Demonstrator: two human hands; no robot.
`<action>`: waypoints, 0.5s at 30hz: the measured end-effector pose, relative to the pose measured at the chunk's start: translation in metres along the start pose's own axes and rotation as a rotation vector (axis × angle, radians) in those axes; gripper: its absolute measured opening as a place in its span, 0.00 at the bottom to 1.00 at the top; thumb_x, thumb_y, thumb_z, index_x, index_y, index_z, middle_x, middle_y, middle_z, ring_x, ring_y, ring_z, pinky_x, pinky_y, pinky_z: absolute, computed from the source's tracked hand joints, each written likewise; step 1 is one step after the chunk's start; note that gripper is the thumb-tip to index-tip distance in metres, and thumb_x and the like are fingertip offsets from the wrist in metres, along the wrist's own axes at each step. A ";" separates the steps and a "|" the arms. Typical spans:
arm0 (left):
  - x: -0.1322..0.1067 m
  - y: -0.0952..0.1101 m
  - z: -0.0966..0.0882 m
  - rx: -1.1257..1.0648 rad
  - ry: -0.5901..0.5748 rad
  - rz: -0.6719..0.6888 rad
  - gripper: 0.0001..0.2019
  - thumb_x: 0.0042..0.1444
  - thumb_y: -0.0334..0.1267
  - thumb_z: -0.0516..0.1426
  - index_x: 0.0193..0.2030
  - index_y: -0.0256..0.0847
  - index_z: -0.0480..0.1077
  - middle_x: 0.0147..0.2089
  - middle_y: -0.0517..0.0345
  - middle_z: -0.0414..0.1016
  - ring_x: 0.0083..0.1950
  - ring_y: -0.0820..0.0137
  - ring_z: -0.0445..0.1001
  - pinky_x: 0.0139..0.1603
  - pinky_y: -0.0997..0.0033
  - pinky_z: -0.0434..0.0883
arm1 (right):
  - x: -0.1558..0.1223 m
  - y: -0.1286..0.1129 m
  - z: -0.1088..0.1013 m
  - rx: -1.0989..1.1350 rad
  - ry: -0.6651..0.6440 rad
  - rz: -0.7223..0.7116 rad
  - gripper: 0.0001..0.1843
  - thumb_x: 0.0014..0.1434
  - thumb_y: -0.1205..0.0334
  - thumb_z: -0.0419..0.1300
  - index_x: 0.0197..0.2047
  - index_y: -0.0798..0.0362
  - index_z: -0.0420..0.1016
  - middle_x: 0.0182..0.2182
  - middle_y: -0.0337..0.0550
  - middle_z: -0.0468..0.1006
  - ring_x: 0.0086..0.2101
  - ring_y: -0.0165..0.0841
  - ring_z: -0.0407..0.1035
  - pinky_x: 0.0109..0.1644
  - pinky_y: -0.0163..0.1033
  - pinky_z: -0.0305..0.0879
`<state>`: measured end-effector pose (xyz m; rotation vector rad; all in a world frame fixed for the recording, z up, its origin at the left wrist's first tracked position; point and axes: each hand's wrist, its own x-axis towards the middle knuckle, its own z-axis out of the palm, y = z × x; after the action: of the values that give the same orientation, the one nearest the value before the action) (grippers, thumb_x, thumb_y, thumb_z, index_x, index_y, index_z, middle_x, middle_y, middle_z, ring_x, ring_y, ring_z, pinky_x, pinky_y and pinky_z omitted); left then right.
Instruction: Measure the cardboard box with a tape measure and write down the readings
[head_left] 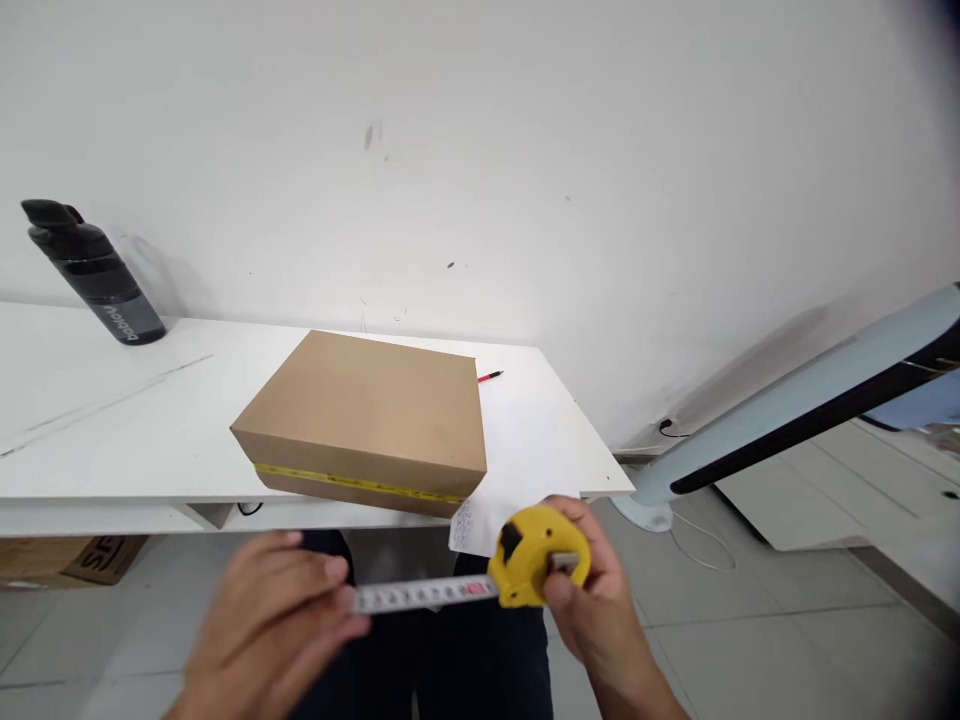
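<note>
My right hand (600,600) grips a yellow tape measure (534,556) in front of the white table's edge. My left hand (277,620) pinches the end of its pulled-out blade (424,594), which runs level between both hands. Beyond them a closed brown cardboard box (375,415) lies on the white table (112,430), with a yellow strip (360,484) along its near side. A sheet of paper (517,450) lies under and right of the box, hanging over the table's edge.
A dark water bottle (94,272) stands at the table's far left by the white wall. A red pen (490,377) lies behind the box. A pale blue fan or stand (795,410) leans in from the right. A cardboard box (71,558) sits under the table.
</note>
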<state>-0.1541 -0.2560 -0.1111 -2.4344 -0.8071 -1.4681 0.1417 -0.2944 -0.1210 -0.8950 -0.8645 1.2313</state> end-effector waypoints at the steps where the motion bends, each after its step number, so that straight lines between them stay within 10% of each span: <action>1: -0.001 0.015 0.014 -0.046 0.021 -0.008 0.02 0.61 0.37 0.63 0.41 0.47 0.76 0.36 0.61 0.81 0.42 0.70 0.79 0.54 0.65 0.77 | -0.006 0.003 0.001 0.008 -0.033 0.046 0.31 0.45 0.47 0.79 0.49 0.43 0.72 0.35 0.40 0.80 0.33 0.35 0.75 0.36 0.40 0.73; 7: -0.004 0.060 0.088 -0.351 0.101 -0.109 0.07 0.61 0.40 0.64 0.38 0.42 0.71 0.48 0.53 0.77 0.43 0.71 0.79 0.47 0.69 0.81 | -0.017 0.029 -0.008 0.015 -0.143 0.124 0.31 0.48 0.51 0.78 0.51 0.44 0.69 0.36 0.38 0.79 0.33 0.31 0.72 0.37 0.35 0.70; 15: -0.002 0.062 0.109 -0.358 -0.006 -0.101 0.10 0.64 0.43 0.61 0.35 0.42 0.67 0.49 0.51 0.76 0.43 0.72 0.80 0.43 0.72 0.80 | -0.018 0.053 -0.027 0.060 -0.056 0.133 0.29 0.50 0.52 0.76 0.52 0.45 0.71 0.38 0.37 0.77 0.35 0.30 0.71 0.41 0.35 0.70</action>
<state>-0.0384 -0.2630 -0.1594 -2.6841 -0.7317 -1.7784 0.1432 -0.3094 -0.1813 -0.8845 -0.8187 1.3968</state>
